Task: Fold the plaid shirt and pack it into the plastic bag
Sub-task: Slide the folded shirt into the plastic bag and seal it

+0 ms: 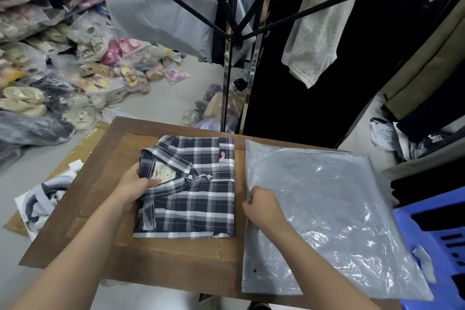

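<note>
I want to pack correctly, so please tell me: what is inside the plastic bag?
No garment shows through the plastic bag, which lies flat; the plaid shirt lies beside it. The right hand pinches its edge and covers a small part.

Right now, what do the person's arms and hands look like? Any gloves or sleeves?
No gloves and no sleeves in view. The left hand and right hand are bare, and so are the left forearm and right forearm as far as the picture shows. I see no watch, ring, bracelet or markings on them.
</note>
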